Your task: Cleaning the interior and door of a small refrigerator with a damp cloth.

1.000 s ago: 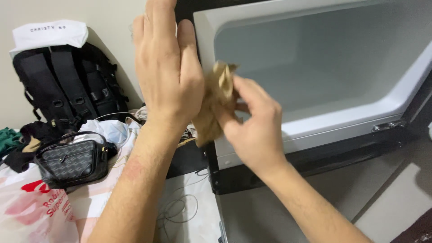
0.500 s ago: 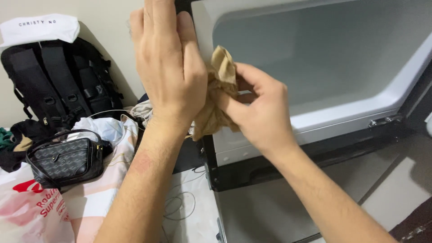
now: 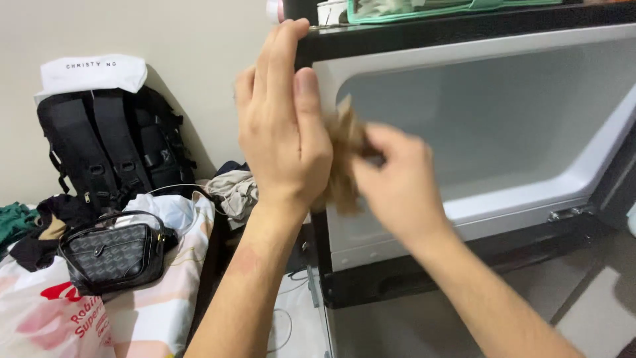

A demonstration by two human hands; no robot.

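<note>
My left hand (image 3: 283, 132) is raised flat, fingers together and pointing up, its palm against a crumpled brown paper towel (image 3: 346, 159). My right hand (image 3: 399, 187) pinches that towel from the right and is blurred. Both hands are in front of the open white interior of a small black fridge (image 3: 477, 119), near its left front edge.
A black backpack (image 3: 112, 146) with a white pouch on top leans on the wall at left. Below it lie a small black patterned bag (image 3: 116, 255), clothes, a white plastic bag with red print (image 3: 46, 318) and thin cables. Items rest on the fridge top.
The view has tilted up, showing the fridge's top. Both hands sit lower in frame, and my right hand has shifted with the towel against the left palm.
</note>
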